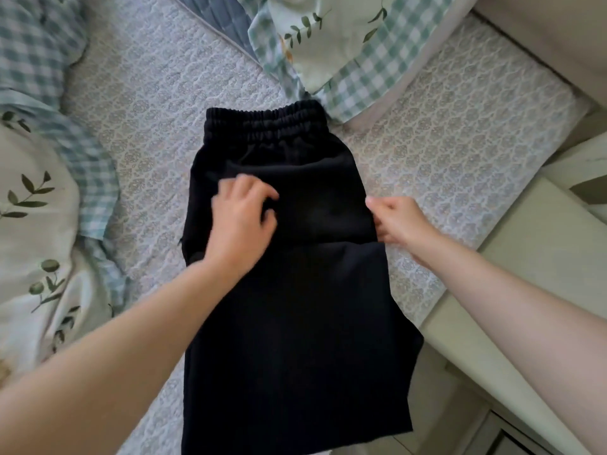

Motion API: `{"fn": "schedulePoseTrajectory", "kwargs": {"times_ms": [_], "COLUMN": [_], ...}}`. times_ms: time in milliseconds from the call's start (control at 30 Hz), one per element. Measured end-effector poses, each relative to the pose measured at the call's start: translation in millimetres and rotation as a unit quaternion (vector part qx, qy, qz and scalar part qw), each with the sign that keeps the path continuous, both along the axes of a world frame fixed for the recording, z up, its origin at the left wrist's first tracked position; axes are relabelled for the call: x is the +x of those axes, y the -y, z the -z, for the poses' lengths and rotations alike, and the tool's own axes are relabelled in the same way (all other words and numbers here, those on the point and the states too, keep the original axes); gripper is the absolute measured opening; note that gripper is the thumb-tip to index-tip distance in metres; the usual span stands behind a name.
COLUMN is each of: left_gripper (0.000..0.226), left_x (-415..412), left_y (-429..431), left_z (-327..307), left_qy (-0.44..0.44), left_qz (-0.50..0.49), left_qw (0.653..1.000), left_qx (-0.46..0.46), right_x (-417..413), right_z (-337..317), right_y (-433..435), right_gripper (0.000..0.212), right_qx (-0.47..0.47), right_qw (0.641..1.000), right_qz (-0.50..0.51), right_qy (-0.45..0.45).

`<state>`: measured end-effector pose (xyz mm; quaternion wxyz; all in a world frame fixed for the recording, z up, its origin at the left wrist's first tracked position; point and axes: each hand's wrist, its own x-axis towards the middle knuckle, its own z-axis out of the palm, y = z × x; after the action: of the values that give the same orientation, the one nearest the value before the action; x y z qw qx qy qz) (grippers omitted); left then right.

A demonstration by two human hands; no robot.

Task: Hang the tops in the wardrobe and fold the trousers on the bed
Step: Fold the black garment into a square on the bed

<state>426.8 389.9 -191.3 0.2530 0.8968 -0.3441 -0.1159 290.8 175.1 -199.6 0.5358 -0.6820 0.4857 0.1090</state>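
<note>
Both hands work the black elastic-waisted trousers [295,290], laid flat on the quilted bed [147,110]: left hand [243,218] pinches mid-cloth, right hand [397,221] pinches the side edge, likely squaring them for folding.

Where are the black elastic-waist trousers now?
In the head view, the black elastic-waist trousers lie mid-frame on the pale quilted bed cover, under the left hand.

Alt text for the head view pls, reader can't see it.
A pair of black elastic-waist trousers lies flat, waistband away from the person, on a pale quilted bedcover. The right hand pinches its right edge; the left hand, blurred, lies on the cloth with fingers curled. Green-checked leaf-print bedding lies around.
</note>
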Motion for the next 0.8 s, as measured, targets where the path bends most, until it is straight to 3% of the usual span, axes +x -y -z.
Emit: {"fn": "schedulePoseTrajectory", "kwargs": {"times_ms": [67, 133, 233, 367, 500, 633, 700, 800], "left_gripper": [0.024, 0.04, 0.066, 0.08, 0.067, 0.021, 0.025, 0.034], "left_x": [-37, -67, -83, -77, -70, -74, -81, -93], "left_y": [-2, -2, 1, 15, 25, 10, -7, -33], "left_z": [-3, -1, 4, 5, -6, -34, -51, -78], "left_qy": [-0.061, -0.108, -0.087, -0.107, -0.154, -0.213, -0.223, -0.227], "left_qz": [0.096, 0.143, 0.14, 0.104, 0.149, 0.207, 0.225, 0.272], "left_qw": [0.993, 0.983, 0.982, 0.976, 0.959, 0.94, 0.93, 0.91], "left_qx": [0.006, 0.042, 0.096, 0.161, 0.184, 0.171, 0.186, 0.216], "right_x": [-35, -70, -112, -146, -149, -144, -144, -142], "right_z": [-6, -9, -13, -10, -13, -19, -22, -26], "right_y": [-11, -20, -32, -41, -40, -34, -36, -43], "right_gripper": [0.039, 0.035, 0.032, 0.037, 0.024, 0.021, 0.018, 0.016], "right_qx": [0.005, 0.036, 0.072, 0.064, 0.104, 0.142, 0.144, 0.068], "right_qw": [1.0, 0.999, 0.997, 0.997, 0.993, 0.984, 0.981, 0.981], "right_qz": [-0.024, -0.01, 0.01, -0.033, -0.051, -0.089, -0.101, -0.148], "right_qy": [-0.018, -0.026, -0.031, -0.034, -0.03, -0.062, -0.079, -0.103]}}
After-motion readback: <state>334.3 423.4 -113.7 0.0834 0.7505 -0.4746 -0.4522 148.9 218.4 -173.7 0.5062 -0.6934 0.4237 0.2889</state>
